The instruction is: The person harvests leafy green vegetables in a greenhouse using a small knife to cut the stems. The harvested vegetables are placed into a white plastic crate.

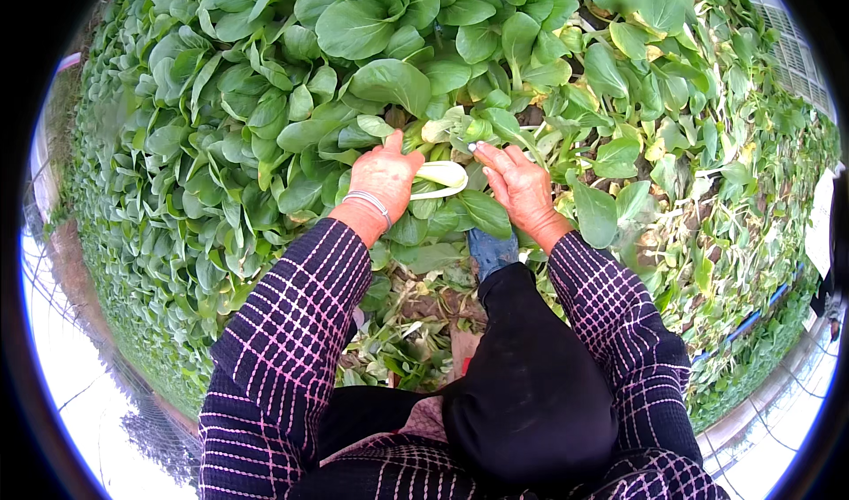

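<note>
My left hand [383, 176], with pale bands around its wrist, is closed around leafy greens among the plants. A pale green bok choy stalk [443, 176] sticks out beside its thumb side. A short way to the right, my right hand [521, 185] reaches in among the leaves with its fingers bent. Something small and greyish [472, 147] shows at its fingertip; whether it is a blade or a finger cover cannot be made out. Below the stalk, between the hands, is a broad green leaf [487, 213]. Leaves hide the plant bases and part of my left fingers.
Dense bok choy [278, 115] covers the left and far side. Yellowed leaves and loose stems litter the soil [670, 235] on the right. My blue-covered foot [492, 251] stands just below the hands. A blue hose [756, 317] runs at right; a pale crate [789, 42] stands far right.
</note>
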`<state>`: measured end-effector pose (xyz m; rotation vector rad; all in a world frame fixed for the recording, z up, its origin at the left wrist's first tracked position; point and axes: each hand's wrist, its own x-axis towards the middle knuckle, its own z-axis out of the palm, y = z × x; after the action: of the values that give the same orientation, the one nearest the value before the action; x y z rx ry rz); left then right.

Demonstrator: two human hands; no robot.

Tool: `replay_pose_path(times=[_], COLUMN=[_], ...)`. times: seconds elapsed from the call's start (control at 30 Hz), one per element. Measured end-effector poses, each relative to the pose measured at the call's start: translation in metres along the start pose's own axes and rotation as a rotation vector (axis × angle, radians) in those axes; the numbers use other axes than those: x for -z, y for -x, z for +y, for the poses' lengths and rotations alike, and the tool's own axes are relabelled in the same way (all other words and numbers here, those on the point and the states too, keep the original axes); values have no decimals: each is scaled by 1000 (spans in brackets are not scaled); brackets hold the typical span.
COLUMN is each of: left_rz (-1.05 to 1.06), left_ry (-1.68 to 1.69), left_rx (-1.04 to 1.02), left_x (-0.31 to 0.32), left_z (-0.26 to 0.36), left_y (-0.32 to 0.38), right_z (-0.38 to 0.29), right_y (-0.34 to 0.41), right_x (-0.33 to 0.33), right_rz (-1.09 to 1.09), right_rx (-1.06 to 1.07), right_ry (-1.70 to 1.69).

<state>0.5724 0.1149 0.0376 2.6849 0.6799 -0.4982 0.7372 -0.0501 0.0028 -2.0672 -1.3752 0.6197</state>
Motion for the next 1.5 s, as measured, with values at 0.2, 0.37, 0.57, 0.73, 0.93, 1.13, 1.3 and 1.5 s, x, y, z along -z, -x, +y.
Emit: replay_pose_path(times=[0.2,0.37,0.57,0.73,0.93,1.13,1.3,1.5], left_rz=[-73,-1,7,60,109,125,142,202], left_ry=[108,212,244,249,258,277,284,438], left_rx=[78,119,162,146,136,138,139,146], left_x=[-3,-14,-24,-28,-34,-37,-39,-56], left_z=[0,-10,-8,-5,-6,-5,-5,-11], left_y=[6,14,19,23,27,30,31,39], right_z=[24,37,15,15,23,21,18,-6], right_y=[-9,-7,19,-8,-21,-29,-44,-82], right_x=[-36,-21,1,-10,-23,-19,-18,-33], right_rz=[85,-49,-117,-188,-255,-346,-422,-541], right_rx=[-255,-399,-327,-381,-377,-407,-449,-378], right_ry=[-158,-546,-780,-692,-774,-760,-668,-175])
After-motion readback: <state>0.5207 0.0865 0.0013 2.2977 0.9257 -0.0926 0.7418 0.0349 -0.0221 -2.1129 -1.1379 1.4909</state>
